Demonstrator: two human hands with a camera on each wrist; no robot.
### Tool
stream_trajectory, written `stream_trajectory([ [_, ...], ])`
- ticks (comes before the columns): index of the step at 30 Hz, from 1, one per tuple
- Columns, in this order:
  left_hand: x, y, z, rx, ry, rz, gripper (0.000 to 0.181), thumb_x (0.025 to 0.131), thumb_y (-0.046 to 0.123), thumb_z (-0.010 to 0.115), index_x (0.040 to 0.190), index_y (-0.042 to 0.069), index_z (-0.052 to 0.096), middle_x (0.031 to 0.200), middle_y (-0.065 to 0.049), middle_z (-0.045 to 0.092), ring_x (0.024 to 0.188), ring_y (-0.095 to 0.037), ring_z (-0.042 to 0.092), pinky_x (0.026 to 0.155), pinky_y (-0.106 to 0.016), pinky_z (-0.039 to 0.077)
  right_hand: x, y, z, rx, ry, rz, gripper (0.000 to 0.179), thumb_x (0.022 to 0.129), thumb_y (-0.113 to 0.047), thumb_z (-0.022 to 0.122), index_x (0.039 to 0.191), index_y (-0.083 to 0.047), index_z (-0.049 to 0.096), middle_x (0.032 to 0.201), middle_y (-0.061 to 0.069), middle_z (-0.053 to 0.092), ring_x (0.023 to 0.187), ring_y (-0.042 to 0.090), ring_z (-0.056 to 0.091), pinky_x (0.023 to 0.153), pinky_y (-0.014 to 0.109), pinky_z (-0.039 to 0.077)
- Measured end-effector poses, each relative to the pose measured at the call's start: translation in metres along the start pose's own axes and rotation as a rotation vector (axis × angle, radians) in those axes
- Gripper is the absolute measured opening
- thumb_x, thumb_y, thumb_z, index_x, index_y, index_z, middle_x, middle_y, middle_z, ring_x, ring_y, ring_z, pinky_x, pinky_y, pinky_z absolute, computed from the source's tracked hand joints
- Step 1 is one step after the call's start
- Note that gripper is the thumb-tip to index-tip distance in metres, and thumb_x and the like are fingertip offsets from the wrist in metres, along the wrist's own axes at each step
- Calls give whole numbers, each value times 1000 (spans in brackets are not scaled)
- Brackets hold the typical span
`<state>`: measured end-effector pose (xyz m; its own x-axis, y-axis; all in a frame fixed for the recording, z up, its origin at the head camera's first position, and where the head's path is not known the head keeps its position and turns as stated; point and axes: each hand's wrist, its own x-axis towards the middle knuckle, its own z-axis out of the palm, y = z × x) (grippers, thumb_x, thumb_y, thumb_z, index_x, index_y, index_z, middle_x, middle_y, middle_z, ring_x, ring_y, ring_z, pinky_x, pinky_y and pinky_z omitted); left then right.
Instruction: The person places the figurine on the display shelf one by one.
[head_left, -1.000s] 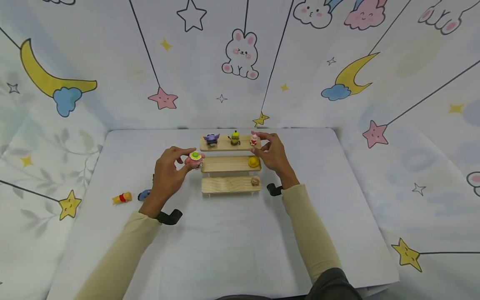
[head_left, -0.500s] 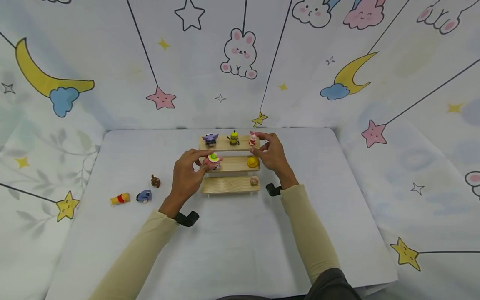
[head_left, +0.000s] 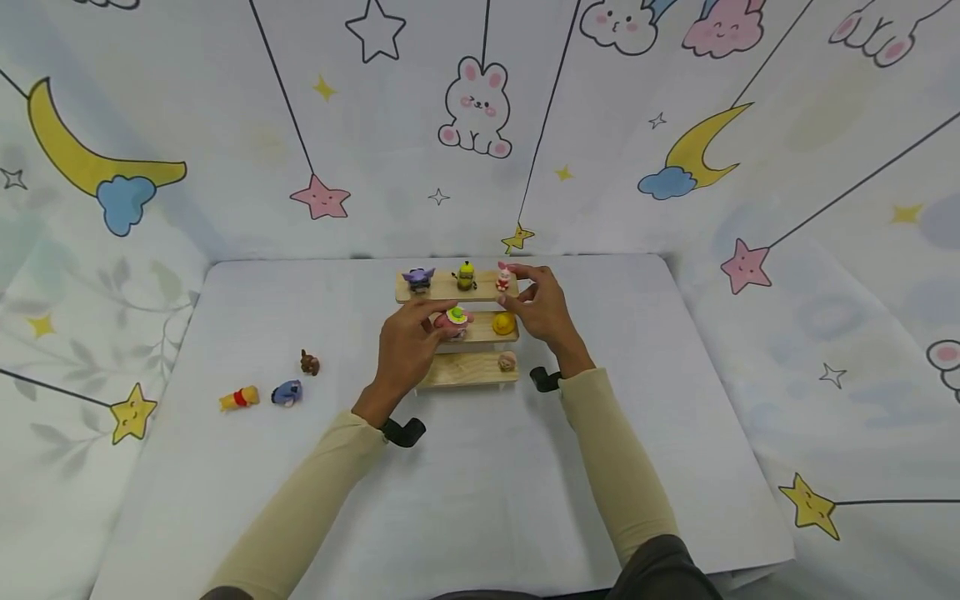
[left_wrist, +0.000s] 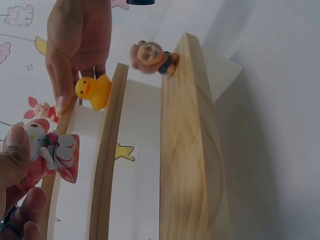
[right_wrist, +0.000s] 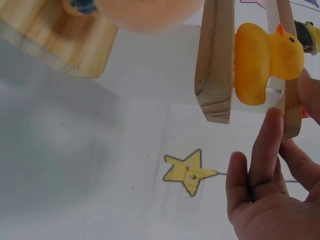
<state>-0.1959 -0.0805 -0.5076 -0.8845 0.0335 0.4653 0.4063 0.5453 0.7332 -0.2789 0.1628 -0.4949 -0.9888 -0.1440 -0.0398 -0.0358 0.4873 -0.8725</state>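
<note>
My left hand pinches a pink-hooded toy figurine between thumb and fingers, in front of the middle tier of a wooden display stand. My right hand grips the right end of the top shelf, its fingertips close beside a small pink pig figurine. On the middle shelf, a yellow rubber duck sits at the right end. The bottom shelf carries a small brown-haired figurine, also at its right end.
A purple figurine and a yellow-green figurine stand on the top shelf. Left of the stand, a yellow bear figurine, a blue donkey figurine and a brown figurine lie on the white table.
My left hand has carried the pink-hooded figurine rightward, from the stand's left end to over its middle tier. The right hand has kept its place at the top shelf's end.
</note>
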Motion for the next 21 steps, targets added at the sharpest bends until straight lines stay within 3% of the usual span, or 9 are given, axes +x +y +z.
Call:
stream_trajectory([
  [8,1,-3,13,-4,-16,11,42,88,17,87,129,19,79,110,-5,76,74,-15,63,63,-31,51,0,1,0,-1,-9,-21,59,97,-25,81,151,-22,59,146,11,52,96,21,59,73,33,48],
  [21,2,-3,18,59,-36,0,42,90,17,86,131,21,77,115,-4,75,82,-16,63,68,-32,49,-1,0,1,-6,-1,-14,59,97,-26,82,151,-21,59,145,10,52,96,22,59,70,32,47],
])
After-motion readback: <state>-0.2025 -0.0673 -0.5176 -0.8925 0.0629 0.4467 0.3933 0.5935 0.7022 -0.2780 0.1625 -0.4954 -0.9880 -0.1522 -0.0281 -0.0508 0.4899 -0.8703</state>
